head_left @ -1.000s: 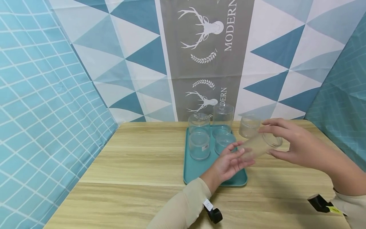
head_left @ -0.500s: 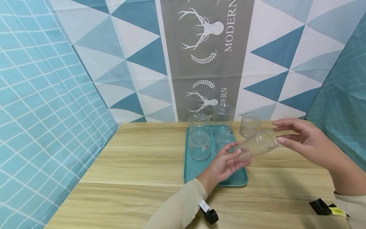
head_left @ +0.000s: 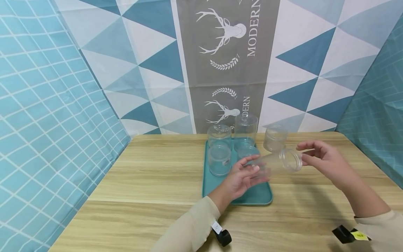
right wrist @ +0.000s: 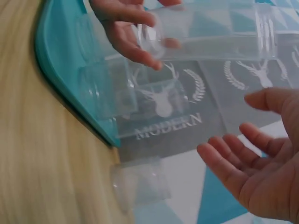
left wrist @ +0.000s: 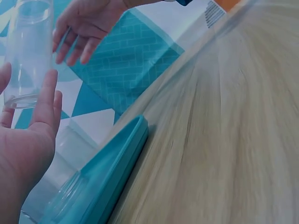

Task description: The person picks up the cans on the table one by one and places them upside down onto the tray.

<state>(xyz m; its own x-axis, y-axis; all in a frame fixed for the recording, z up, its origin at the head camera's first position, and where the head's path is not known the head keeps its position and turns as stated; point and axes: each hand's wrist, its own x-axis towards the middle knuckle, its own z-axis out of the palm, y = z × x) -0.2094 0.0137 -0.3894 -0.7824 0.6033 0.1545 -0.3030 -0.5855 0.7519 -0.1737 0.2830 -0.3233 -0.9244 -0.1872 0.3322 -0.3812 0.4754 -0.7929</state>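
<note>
A clear, tall jar (head_left: 278, 162) without a lid is held off the table by my left hand (head_left: 237, 180), whose fingers and thumb wrap its base end. It lies tilted, its threaded mouth facing right. My right hand (head_left: 327, 166) is beside the mouth, with fingers loosely bent. In the right wrist view a gap separates the right hand (right wrist: 264, 172) from the jar (right wrist: 210, 35), and nothing is between its fingers. The left wrist view shows the jar (left wrist: 30, 51) between left thumb and fingers. Several other clear jars, one being a jar with a small label (head_left: 219, 162), stand on a teal tray (head_left: 217, 190).
A short clear jar (head_left: 275, 139) stands on the wooden table (head_left: 151, 182) to the right of the tray, near the back edge. A patterned cloth (head_left: 226, 70) hangs behind the table, and blue gridded cloth (head_left: 56, 105) hangs at the left.
The right hand was at the jar's mouth, then drew off to the right, and is now lower and near it again. The left hand has moved slightly left and down, the jar now more level.
</note>
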